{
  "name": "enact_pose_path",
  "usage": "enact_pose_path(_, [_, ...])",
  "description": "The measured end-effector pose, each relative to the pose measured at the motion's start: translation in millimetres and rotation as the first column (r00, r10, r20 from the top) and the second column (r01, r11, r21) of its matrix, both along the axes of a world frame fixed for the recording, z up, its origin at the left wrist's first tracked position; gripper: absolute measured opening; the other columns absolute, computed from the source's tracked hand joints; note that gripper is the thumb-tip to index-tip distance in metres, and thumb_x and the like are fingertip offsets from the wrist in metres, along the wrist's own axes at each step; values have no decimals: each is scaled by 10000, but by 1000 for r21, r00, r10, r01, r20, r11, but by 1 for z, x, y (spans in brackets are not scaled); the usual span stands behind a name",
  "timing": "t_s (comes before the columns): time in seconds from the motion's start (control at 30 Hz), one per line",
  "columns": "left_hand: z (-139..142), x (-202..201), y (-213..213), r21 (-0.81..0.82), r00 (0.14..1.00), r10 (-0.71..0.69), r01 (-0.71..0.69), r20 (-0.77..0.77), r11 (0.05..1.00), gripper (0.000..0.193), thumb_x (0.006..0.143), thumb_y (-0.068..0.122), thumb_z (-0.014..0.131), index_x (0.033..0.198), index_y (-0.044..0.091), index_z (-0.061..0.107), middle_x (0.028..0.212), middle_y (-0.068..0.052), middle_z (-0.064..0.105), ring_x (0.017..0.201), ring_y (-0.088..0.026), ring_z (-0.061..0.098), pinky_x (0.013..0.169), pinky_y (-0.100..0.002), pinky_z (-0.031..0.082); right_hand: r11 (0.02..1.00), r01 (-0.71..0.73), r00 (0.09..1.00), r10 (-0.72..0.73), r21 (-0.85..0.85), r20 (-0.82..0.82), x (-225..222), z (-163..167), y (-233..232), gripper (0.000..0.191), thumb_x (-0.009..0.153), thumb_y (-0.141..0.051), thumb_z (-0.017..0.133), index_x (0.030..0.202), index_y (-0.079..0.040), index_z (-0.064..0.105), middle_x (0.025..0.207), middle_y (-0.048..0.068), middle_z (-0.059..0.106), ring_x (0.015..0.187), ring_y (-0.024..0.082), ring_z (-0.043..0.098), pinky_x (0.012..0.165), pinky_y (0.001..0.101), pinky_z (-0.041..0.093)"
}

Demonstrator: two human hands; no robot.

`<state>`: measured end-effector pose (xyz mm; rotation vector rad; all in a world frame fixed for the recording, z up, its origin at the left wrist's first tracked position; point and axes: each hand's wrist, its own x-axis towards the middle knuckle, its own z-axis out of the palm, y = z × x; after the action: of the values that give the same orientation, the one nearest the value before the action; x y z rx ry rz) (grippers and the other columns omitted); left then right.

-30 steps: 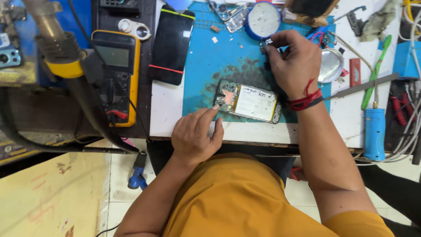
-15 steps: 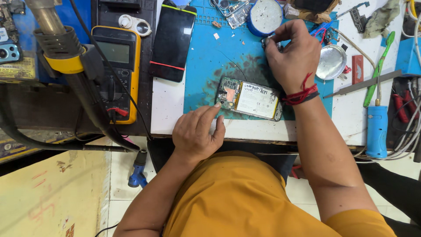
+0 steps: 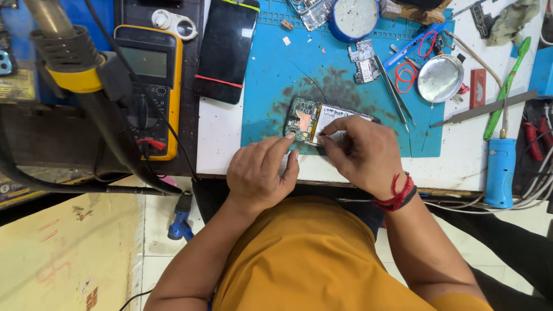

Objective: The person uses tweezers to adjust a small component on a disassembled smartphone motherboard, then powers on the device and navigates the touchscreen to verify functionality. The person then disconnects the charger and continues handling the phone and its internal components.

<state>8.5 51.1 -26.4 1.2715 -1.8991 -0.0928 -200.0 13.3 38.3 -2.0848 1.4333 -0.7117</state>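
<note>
While both hands are brought together at the centre of the frame, an opened phone is being worked on where it lies on the blue mat, near the mat's lower edge. The left hand is laid flat beside the phone, its index fingertip pressed against the lower left corner of the exposed green board, the other fingers loosely curled and gripping nothing. The right hand is set over the phone's right half, covering part of the pale battery; its thumb and forefinger are pinched together at the battery's lower left edge, though whether anything small is held between them cannot be told.

The step in hand is judged to be fine work at the seam between board and battery, with the phone steadied by the left finger. Steady pressure and a very small, controlled motion of the pinched fingers would be called for next, since the parts are tiny and the phone could slide on the mat.

Tweezers lie to the upper right, a multimeter at the left, a second phone above.
</note>
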Motion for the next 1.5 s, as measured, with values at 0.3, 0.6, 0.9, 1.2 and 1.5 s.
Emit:
enact_pose_path(0.3, [-3, -1, 0, -3, 1000, 13, -13, 3, 1000, 332, 956, 174, 766, 1253, 100, 636, 1063, -13, 671, 771, -175, 638, 682, -331, 498, 990, 138, 988, -136, -16, 71, 10, -11, 11, 158, 904, -56, 796, 1011, -58, 680, 658, 16, 619, 527, 103, 601, 502, 265, 444])
enact_pose_path(0.6, [-1, 0, 0, -4, 1000, 10, -10, 7, 1000, 316, 953, 175, 769, 1236, 104, 648, 1062, -11, 664, 785, -177, 645, 685, -334, 498, 990, 61, 998, -62, -131, -1, 18, -17, 8, 182, 897, -74, 822, 1002, -77, 673, 576, 1, 543, 467, 122, 540, 476, 287, 390])
enact_pose_path(0.9, [-1, 1, 0, -3, 1000, 17, -17, 17, 1000, 277, 947, 164, 764, 1205, 106, 680, 1079, 1, 654, 803, -168, 642, 687, -325, 495, 990, 83, 994, -74, -112, 78, 31, -16, 12, 168, 926, -40, 793, 1039, -56, 669, 654, 11, 601, 521, 88, 574, 501, 255, 416])
enact_pose_path(1.2, [1, 2, 0, -12, 993, -58, 60, 102, 998, 252, 926, 190, 760, 1169, 126, 750, 1067, -9, 611, 871, -189, 631, 709, -357, 495, 996, 60, 992, -52, -70, 111, 25, -18, 7, 199, 887, -17, 798, 1022, -60, 659, 634, 11, 590, 508, 89, 571, 490, 251, 409])
enact_pose_path(1.5, [-1, 1, 1, -12, 988, -48, 51, 146, 999, 266, 920, 194, 749, 1177, 126, 754, 1060, -8, 596, 860, -185, 608, 693, -359, 487, 990, 74, 995, -65, -121, 77, 26, -25, 8, 202, 880, -24, 805, 1005, -82, 657, 610, -3, 562, 486, 96, 545, 480, 271, 383])
